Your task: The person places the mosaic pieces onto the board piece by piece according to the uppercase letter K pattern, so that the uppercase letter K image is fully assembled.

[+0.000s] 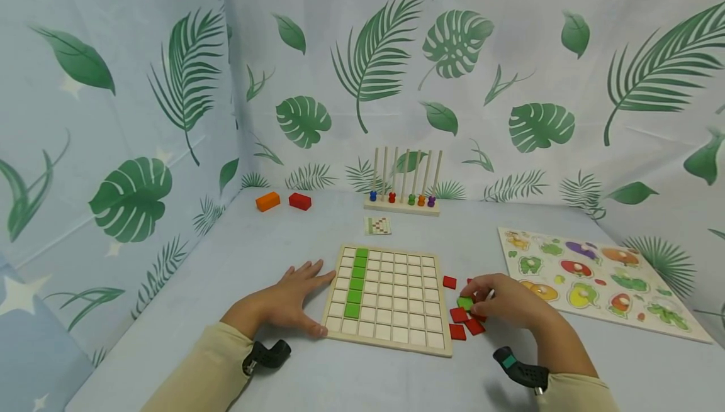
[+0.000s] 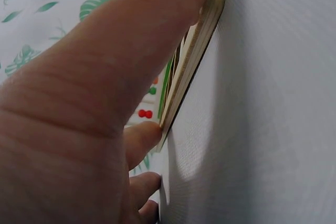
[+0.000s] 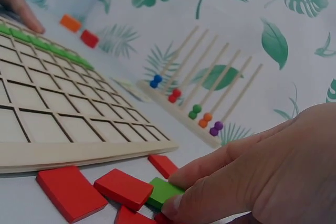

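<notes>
A square wooden grid board [image 1: 391, 349] lies on the table, with several green tiles [image 1: 355, 284] in a line down its second column from the left. My left hand [image 1: 289, 299] rests at the board's left side, fingers spread; its thumb touches the near left corner and a fingertip the left edge. Just right of the board, my right hand [image 1: 504, 302] pinches a green tile [image 3: 164, 191] between thumb and index finger. Several red tiles [image 3: 72, 194] lie loose around that tile, some overlapping. The right hand partly covers the pile.
Behind the board lie a small pattern card [image 1: 377, 226] and a peg rack [image 1: 402, 206] with coloured beads. An orange block [image 1: 268, 201] and a red block [image 1: 300, 201] sit at the back left. A vegetable puzzle board [image 1: 606, 311] occupies the right side.
</notes>
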Demonstrator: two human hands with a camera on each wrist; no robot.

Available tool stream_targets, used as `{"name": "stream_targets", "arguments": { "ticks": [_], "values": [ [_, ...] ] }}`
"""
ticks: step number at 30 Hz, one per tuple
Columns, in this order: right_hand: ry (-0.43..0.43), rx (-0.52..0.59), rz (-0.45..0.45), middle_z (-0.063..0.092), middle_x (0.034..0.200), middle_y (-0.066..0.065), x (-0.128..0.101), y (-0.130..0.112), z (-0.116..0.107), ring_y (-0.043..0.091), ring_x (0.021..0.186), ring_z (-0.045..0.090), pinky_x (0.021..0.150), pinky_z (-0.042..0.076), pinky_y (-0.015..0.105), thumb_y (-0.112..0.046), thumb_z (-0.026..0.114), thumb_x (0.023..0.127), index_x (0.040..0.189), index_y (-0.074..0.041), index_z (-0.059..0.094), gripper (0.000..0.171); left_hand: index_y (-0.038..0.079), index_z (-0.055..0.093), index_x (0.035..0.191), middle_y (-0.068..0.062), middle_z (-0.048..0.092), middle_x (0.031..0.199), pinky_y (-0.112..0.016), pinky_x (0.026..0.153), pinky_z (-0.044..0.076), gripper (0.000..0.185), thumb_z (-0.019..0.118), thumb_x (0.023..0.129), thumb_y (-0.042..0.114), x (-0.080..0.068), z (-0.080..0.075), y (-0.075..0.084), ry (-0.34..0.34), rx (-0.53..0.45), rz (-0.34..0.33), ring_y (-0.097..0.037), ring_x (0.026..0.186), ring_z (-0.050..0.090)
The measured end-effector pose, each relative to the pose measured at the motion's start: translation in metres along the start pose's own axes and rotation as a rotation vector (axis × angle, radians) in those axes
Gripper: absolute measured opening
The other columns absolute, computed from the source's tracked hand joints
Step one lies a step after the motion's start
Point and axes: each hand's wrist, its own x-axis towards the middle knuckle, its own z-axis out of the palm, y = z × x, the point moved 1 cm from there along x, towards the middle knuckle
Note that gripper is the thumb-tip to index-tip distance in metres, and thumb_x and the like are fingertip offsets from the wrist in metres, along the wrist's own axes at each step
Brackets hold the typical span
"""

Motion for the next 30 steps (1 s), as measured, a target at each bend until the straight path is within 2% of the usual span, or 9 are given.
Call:
{"name": "stream_targets", "arguments": {
  "ticks": [6, 11, 19, 25, 30],
  "values": [
    [0.038, 0.009, 0.002, 0.061, 0.094, 0.007, 0.003, -0.003, 0.003, 0.025, 0.084, 0.056, 0.068, 0.048, 0.037, -0.006, 0.073, 0.088, 0.104, -0.013, 0.07, 0.018, 0.027, 0.031, 0.162, -0.006, 0.012, 0.17, -0.052, 0.122, -0.001, 0.116, 0.084, 0.068, 0.067, -0.001, -0.001, 0.0, -0.003, 0.001, -0.002, -0.029, 0.156, 0.003],
    [0.085, 0.005, -0.006, 0.064, 0.089, 0.005, 0.003, -0.003, 0.004, 0.024, 0.08, 0.058, 0.067, 0.049, 0.037, -0.008, 0.072, 0.09, 0.1, -0.013, 0.069, 0.011, 0.027, 0.031, 0.162, -0.007, 0.013, 0.17, -0.053, 0.122, 0.0, 0.116, 0.084, 0.068, 0.067, -0.002, -0.001, 0.0, -0.003, -0.001, 0.007, -0.029, 0.155, 0.003],
    [0.145, 0.039, -0.026, 0.066, 0.09, 0.004, 0.005, -0.012, 0.005, 0.023, 0.079, 0.058, 0.064, 0.049, 0.036, -0.014, 0.072, 0.093, 0.104, -0.011, 0.07, 0.011, 0.028, 0.03, 0.163, -0.006, 0.012, 0.17, -0.051, 0.122, 0.0, 0.117, 0.084, 0.067, 0.069, -0.001, -0.001, 0.001, -0.01, 0.005, -0.003, -0.028, 0.156, 0.002],
    [0.181, 0.051, -0.071, 0.066, 0.094, 0.004, 0.012, -0.025, 0.019, 0.023, 0.077, 0.056, 0.06, 0.051, 0.036, -0.01, 0.07, 0.094, 0.105, -0.011, 0.072, 0.012, 0.028, 0.03, 0.162, -0.005, 0.012, 0.17, -0.051, 0.122, -0.001, 0.117, 0.085, 0.066, 0.068, -0.001, -0.001, 0.002, -0.009, 0.003, -0.017, -0.028, 0.156, 0.002],
    [0.194, 0.097, -0.11, 0.067, 0.095, 0.002, 0.016, -0.036, 0.032, 0.021, 0.08, 0.057, 0.065, 0.052, 0.034, -0.009, 0.069, 0.094, 0.103, -0.011, 0.072, 0.01, 0.028, 0.031, 0.162, -0.006, 0.013, 0.17, -0.052, 0.122, -0.001, 0.116, 0.085, 0.067, 0.067, -0.001, -0.001, 0.001, -0.005, 0.002, -0.016, -0.028, 0.156, 0.002]
  ]
}}
